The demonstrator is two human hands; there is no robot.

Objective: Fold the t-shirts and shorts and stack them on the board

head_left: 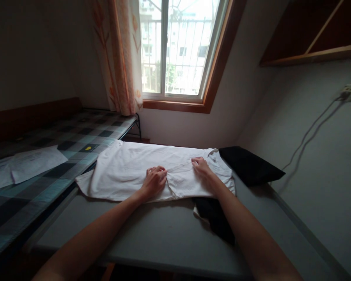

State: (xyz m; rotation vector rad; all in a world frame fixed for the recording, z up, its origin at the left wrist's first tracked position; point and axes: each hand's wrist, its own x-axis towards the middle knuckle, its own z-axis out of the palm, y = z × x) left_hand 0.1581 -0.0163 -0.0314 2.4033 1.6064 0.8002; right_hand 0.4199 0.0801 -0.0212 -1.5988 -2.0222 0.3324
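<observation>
A white shirt (128, 164) lies spread sideways across the grey table (152, 226), with its collar end to the right. A strip of its near side is folded over on top. My left hand (154, 181) is closed on the cloth at the left end of this fold, fingers curled. Farther right, my right hand (201, 166) grips the fold's edge near the collar, its fingertips pressed together on the fabric. Black fabric (215, 218) with a pale edge sticks out from under the shirt, partly behind my right forearm.
Beyond the collar, a flat black piece (250, 166) lies at the table's right side. To the left stands a bed with a checked mattress (76, 132) and white papers (32, 164). A window (175, 50) and curtain (123, 58) are behind. A cord (307, 132) hangs on the right wall.
</observation>
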